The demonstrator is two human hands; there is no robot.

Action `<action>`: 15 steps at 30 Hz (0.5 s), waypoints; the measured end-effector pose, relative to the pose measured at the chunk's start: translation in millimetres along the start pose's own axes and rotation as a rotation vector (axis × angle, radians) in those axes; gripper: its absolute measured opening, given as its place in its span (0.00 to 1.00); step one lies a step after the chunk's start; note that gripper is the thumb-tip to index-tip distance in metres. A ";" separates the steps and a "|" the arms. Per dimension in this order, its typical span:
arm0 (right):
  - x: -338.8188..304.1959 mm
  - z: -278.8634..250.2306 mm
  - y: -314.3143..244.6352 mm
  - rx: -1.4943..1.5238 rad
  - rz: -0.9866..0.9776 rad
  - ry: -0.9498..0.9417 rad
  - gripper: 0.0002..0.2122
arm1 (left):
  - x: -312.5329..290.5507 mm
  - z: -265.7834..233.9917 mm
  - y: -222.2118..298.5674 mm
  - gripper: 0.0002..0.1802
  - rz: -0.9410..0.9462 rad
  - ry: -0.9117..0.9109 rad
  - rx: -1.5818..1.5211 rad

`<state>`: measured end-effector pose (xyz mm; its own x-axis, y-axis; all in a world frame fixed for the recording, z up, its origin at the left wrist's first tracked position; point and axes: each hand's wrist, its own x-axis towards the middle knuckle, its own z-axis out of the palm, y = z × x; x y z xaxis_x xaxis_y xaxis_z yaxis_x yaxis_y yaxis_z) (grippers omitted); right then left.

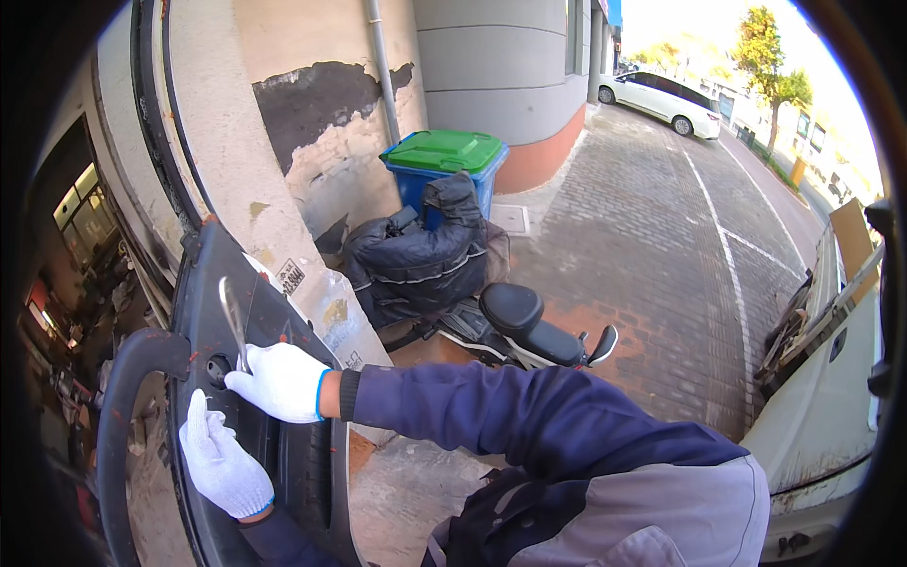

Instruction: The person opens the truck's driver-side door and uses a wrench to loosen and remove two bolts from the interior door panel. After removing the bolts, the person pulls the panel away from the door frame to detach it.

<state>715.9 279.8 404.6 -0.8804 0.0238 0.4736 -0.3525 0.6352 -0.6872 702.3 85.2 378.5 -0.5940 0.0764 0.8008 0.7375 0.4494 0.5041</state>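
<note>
A dark vehicle door panel (248, 312) stands upright before me, with reddish specks on it. My right hand (276, 380), in a white knit glove, is closed on a slim silver metal tool (232, 317) whose curved end sticks up above the fist. The fist rests by a round black fitting (218, 370) on the panel. Just below it, my left hand (223, 461), gloved the same way, is near the panel. One of its fingers points up, apart from the others, which are loosely bent. Nothing shows in that hand.
A black curved handle (142, 364) juts from the panel's left side. Beyond the door stands a scooter (529, 326) with a dark padded cover (420, 255), before a blue bin with a green lid (444, 149). A white vehicle body (822, 416) is at right; a white van (661, 102) stands farther off.
</note>
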 end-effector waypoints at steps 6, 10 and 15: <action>-13.5 -1.1 -10.5 -0.204 -0.212 0.099 0.14 | 3.7 2.8 11.2 0.23 -0.186 0.024 -0.026; -4.6 -11.4 -9.8 0.906 0.443 -0.205 0.18 | 3.5 -2.6 22.4 0.20 -0.010 0.007 -0.090; -4.3 -3.9 -1.4 -0.375 -0.385 0.147 0.13 | 5.4 -4.7 20.0 0.20 0.090 0.038 -0.054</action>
<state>721.4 281.8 405.7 -0.6475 -0.1737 0.7420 -0.4790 0.8501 -0.2189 715.4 90.5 394.4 -0.5130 0.0796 0.8547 0.8039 0.3936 0.4458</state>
